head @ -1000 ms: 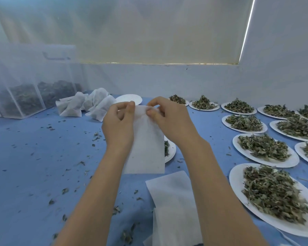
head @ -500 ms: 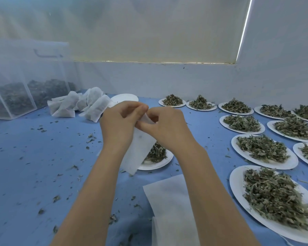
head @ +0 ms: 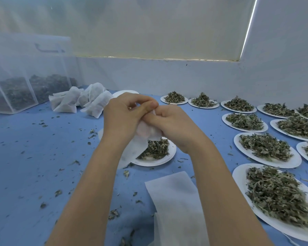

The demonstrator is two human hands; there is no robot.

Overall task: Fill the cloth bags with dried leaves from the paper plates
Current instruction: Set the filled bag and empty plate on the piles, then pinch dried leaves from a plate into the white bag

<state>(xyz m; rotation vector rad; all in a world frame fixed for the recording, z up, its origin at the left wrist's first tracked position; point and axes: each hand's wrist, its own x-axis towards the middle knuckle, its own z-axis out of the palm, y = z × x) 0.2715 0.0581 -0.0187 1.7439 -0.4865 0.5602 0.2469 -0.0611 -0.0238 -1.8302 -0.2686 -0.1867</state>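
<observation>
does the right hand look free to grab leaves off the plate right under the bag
Probably not yet: the right hand and left hand both grip the cloth bag, which partly covers that plate.

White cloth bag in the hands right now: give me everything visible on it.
The cloth bag is thin, white, slightly sheer fabric, apparently empty. Its top is bunched between the left hand and right hand, both pinching it; the lower part hangs limp and tilted down-left, overlapping the near edge of a paper plate of dried leaves. Motion blur hides seams.

Both hands (head: 146, 121) now closer together w/ cloth bag (head: 142, 137) bunched between them, no longer hanging flat.
</observation>
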